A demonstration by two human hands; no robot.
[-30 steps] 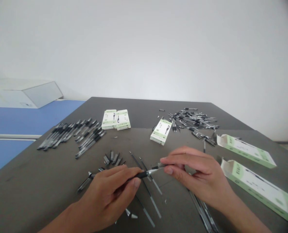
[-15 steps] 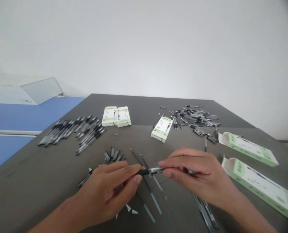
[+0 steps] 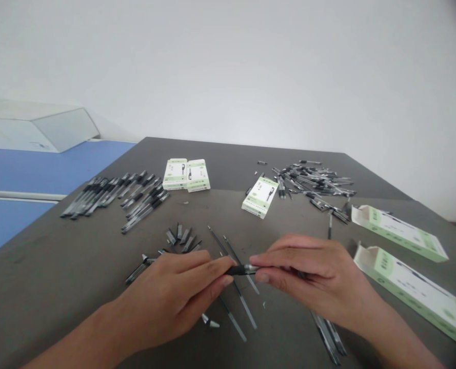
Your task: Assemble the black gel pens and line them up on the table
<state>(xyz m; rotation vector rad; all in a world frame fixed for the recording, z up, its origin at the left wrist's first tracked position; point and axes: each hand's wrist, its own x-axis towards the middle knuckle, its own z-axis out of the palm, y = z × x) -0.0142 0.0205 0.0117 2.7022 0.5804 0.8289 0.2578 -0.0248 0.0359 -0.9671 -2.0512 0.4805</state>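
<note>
Between my two hands a pen [image 3: 241, 269] with a black grip and a clear barrel lies roughly level above the table. My left hand [image 3: 181, 289] pinches its black grip end; my right hand [image 3: 308, 279] pinches the clear end, and both pen ends are hidden in the fingers. Beneath them lie several thin ink refills [image 3: 246, 310] on the table. Several short pen caps [image 3: 181, 234] sit just beyond my left hand. Small cone-shaped tips [image 3: 210, 321] lie near my left fingers. Clear pen barrels [image 3: 328, 333] lie partly under my right hand.
On the dark table [image 3: 220, 210], a row of pens [image 3: 108, 195] lies left and a heap of pen parts [image 3: 316, 179] at back right. Green-white boxes stand at the back [image 3: 175, 174], centre [image 3: 261, 197] and right [image 3: 416, 292]. A white carton [image 3: 39, 125] rests on a blue surface [image 3: 58, 166].
My hands have drawn slightly closer together along the pen, so less of its clear barrel shows. The whole view has shifted a little, with the table's contents appearing slightly higher.
</note>
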